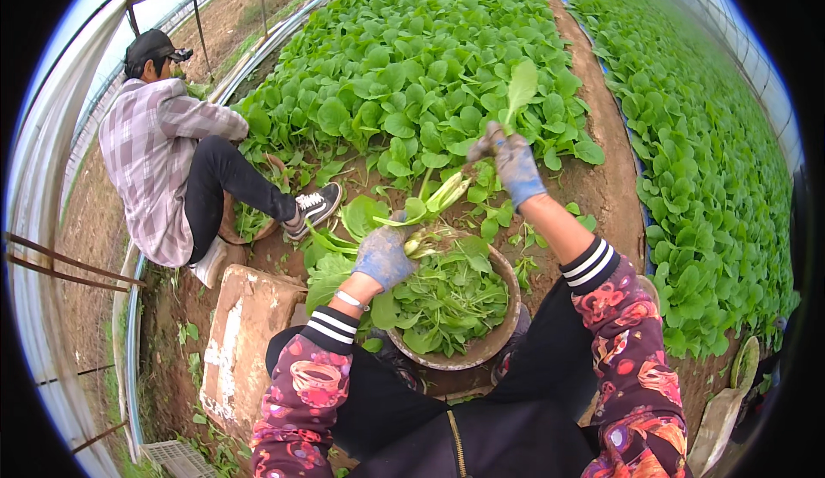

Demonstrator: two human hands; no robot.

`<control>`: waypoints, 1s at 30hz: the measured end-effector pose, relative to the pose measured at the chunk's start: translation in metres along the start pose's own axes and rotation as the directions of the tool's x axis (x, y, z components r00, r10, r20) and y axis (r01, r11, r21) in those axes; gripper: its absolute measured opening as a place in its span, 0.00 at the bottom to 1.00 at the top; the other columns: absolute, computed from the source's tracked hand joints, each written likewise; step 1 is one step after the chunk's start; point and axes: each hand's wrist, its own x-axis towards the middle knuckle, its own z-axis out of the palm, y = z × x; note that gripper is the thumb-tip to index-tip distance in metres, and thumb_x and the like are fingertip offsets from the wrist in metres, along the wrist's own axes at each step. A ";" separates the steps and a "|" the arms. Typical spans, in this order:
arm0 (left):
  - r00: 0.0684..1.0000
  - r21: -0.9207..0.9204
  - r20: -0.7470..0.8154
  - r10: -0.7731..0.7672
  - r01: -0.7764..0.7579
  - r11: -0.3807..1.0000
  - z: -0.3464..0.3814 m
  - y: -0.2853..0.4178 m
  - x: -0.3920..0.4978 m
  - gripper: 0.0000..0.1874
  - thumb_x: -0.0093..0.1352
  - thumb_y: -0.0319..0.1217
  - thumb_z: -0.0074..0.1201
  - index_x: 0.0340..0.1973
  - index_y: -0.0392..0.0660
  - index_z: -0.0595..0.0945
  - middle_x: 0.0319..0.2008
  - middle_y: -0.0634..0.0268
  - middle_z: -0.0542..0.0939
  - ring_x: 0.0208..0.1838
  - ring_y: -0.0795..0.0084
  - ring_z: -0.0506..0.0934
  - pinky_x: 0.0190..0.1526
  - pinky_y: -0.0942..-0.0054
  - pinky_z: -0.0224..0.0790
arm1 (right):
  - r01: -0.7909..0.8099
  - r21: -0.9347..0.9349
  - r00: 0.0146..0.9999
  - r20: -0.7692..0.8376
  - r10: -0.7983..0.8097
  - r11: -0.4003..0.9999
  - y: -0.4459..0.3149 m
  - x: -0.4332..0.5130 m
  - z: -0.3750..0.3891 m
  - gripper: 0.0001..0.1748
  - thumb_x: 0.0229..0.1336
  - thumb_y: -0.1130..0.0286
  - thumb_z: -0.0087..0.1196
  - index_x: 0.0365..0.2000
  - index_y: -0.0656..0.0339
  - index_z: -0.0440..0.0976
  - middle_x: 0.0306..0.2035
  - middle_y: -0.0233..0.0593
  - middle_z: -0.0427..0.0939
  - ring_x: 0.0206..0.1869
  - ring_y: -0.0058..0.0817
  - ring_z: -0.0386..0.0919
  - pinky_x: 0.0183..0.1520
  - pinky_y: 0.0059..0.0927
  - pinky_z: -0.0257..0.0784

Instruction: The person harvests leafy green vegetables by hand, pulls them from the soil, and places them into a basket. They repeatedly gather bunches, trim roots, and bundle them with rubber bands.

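My left hand (385, 252), in a soiled blue work glove, is closed around a bunch of leafy greens (445, 196) with pale stems and roots, just over the rim of a round basin. My right hand (512, 159), gloved alike, is raised ahead and to the right of the basin, with the stem of a single green leaf (522, 88) between its fingers. The basin (511, 297) stands between my legs and holds a heap of loose leaves (451, 304). Small plants and cut leaves lie on the soil around it.
A co-worker (155, 156) in a plaid shirt sits at the left beside another basin (229, 220) of greens. A worn, dirt-covered block (242, 343) stands left of my legs. Dense leafy plants (399, 78) fill the bed ahead; a dirt path (602, 111) separates another bed at right.
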 end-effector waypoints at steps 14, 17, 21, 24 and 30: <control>0.985 -0.069 -0.041 0.171 -0.173 0.982 -0.001 -0.019 -0.013 0.31 0.53 0.34 0.64 0.53 0.44 0.77 0.47 0.47 0.78 0.50 0.49 0.76 0.53 0.60 0.69 | -0.327 -0.348 0.850 0.298 0.434 0.879 -0.025 -0.032 0.025 0.27 0.51 0.53 0.65 0.43 0.63 0.76 0.34 0.35 0.80 0.32 0.20 0.76 0.39 0.25 0.72; 0.996 -0.277 0.040 0.081 -0.067 0.959 -0.006 -0.014 -0.014 0.30 0.53 0.32 0.66 0.51 0.39 0.77 0.46 0.50 0.79 0.49 0.58 0.78 0.52 0.65 0.70 | -0.204 -0.353 0.903 0.292 0.315 0.913 -0.015 -0.033 0.027 0.23 0.52 0.55 0.64 0.40 0.64 0.78 0.33 0.36 0.80 0.33 0.21 0.74 0.39 0.26 0.71; 0.977 -0.791 0.096 -0.188 0.190 0.582 -0.006 -0.036 -0.009 0.27 0.53 0.25 0.69 0.47 0.36 0.74 0.45 0.59 0.81 0.44 0.71 0.79 0.48 0.73 0.72 | 0.323 -0.627 0.923 0.374 -0.090 0.709 0.000 -0.020 0.011 0.15 0.49 0.64 0.65 0.33 0.63 0.76 0.33 0.45 0.78 0.37 0.39 0.78 0.41 0.35 0.72; 0.986 -0.957 0.091 -0.143 0.126 0.260 -0.008 -0.036 -0.007 0.27 0.57 0.19 0.63 0.52 0.37 0.70 0.44 0.58 0.81 0.47 0.68 0.80 0.50 0.71 0.73 | 0.451 -0.580 0.841 0.531 -0.105 0.678 0.014 -0.020 -0.003 0.11 0.49 0.69 0.63 0.32 0.63 0.75 0.33 0.45 0.78 0.36 0.37 0.78 0.39 0.35 0.72; 0.987 -0.979 0.095 -0.131 0.117 0.169 -0.007 -0.016 -0.004 0.24 0.61 0.16 0.57 0.53 0.33 0.71 0.46 0.51 0.80 0.49 0.59 0.80 0.52 0.63 0.75 | 0.099 -0.500 0.797 0.558 0.232 0.861 -0.032 -0.038 0.044 0.13 0.49 0.72 0.62 0.37 0.62 0.74 0.33 0.40 0.78 0.35 0.24 0.74 0.39 0.29 0.71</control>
